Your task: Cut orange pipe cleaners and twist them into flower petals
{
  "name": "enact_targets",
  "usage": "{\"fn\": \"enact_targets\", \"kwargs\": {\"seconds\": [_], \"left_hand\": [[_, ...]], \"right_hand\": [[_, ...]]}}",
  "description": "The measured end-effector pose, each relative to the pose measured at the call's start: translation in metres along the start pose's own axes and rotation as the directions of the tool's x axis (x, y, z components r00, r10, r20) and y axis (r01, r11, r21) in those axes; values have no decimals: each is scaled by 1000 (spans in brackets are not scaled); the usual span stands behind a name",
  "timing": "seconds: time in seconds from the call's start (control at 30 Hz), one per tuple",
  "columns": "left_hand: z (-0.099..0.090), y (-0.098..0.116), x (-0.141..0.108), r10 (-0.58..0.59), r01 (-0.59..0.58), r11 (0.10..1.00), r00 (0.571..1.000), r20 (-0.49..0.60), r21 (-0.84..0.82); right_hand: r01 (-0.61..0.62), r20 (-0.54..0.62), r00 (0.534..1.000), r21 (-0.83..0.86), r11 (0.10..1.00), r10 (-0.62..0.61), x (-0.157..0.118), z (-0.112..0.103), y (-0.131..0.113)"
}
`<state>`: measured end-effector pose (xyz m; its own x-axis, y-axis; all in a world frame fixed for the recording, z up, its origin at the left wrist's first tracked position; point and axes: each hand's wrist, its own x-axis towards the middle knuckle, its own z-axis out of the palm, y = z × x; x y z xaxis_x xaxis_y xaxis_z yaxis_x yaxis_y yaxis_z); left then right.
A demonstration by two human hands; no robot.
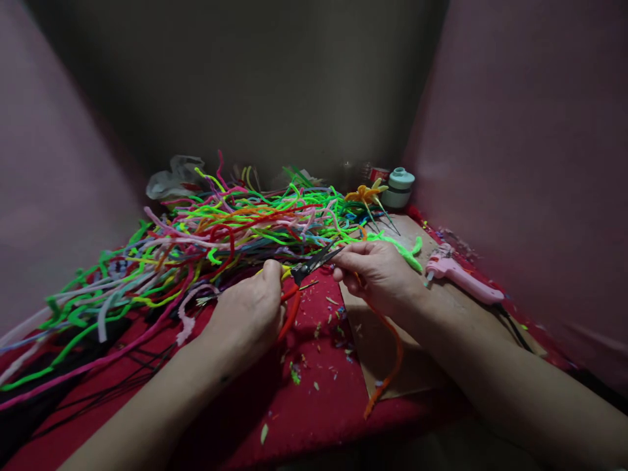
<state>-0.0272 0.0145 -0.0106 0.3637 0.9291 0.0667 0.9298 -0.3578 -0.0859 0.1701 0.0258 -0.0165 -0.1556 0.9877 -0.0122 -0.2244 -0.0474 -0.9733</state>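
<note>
Gripping the red-handled scissors with black blades, your left hand has its fingers curled around the handles; the blades stand slightly parted, their tips right by the fingertips of your right hand. Your right thumb and forefinger are pressed together, pinching the fuzzy orange pipe-cleaner stem, though the pinched bit is hidden; its tail curves below your palm over the flat brown board to the red tablecloth. Beyond your hands sprawls a multicoloured heap of fuzzy stems; a pink glue gun lies on the board's right.
</note>
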Motion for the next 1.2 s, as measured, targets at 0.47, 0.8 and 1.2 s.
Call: {"fn": "enact_targets", "kwargs": {"seconds": [0.47, 0.8, 1.2], "left_hand": [[1, 0, 2, 16, -5, 991, 997, -81, 136], [0, -1, 1, 66, -46, 984, 992, -110, 174], [3, 0, -1, 80, -57, 985, 988, -132, 165]], "right_hand": [[-42, 38, 998, 70, 997, 40, -1, 0, -3], [-134, 70, 990, 175, 975, 123, -2, 1, -6], [-200, 89, 979, 198, 960, 185, -3, 5, -8]]}}
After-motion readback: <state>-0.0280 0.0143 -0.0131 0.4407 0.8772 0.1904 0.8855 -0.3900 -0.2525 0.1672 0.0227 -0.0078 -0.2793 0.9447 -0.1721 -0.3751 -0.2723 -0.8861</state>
